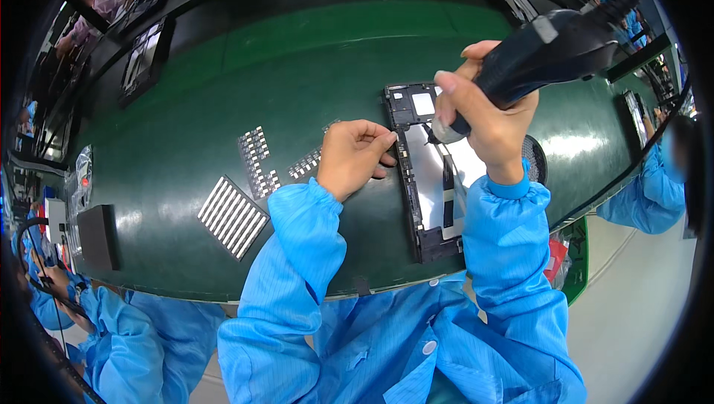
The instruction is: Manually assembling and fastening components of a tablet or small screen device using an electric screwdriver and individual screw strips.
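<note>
Gripping a black tool point(550, 50), the right hand point(487, 117) covers an open, seemingly unfinished device point(427, 184); left hand point(353, 157) at its ten o'clock, fingers bunched, pinch unclear.

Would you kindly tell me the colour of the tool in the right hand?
The tool is mostly black, shown best in the head view.

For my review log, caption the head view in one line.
Right hand holding a black handheld tool over a black-framed device, left hand at its left edge, on a green table.
</note>
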Action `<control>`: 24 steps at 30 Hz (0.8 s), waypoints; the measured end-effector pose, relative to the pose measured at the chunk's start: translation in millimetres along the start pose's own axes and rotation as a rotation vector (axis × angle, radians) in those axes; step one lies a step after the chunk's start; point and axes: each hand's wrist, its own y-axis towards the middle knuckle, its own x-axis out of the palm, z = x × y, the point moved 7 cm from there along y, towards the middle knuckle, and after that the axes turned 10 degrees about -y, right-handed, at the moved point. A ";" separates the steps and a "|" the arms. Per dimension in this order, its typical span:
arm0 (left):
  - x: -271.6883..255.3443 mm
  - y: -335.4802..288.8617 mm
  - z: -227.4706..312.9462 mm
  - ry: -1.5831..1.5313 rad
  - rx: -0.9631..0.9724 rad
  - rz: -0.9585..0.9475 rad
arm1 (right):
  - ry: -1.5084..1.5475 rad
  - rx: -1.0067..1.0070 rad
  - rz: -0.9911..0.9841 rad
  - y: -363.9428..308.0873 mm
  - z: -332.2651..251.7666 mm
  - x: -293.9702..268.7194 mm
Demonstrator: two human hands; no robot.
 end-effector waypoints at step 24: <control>2.3 -1.6 2.1 0.027 0.007 -0.022 | -0.025 0.072 -0.095 6.8 21.1 36.5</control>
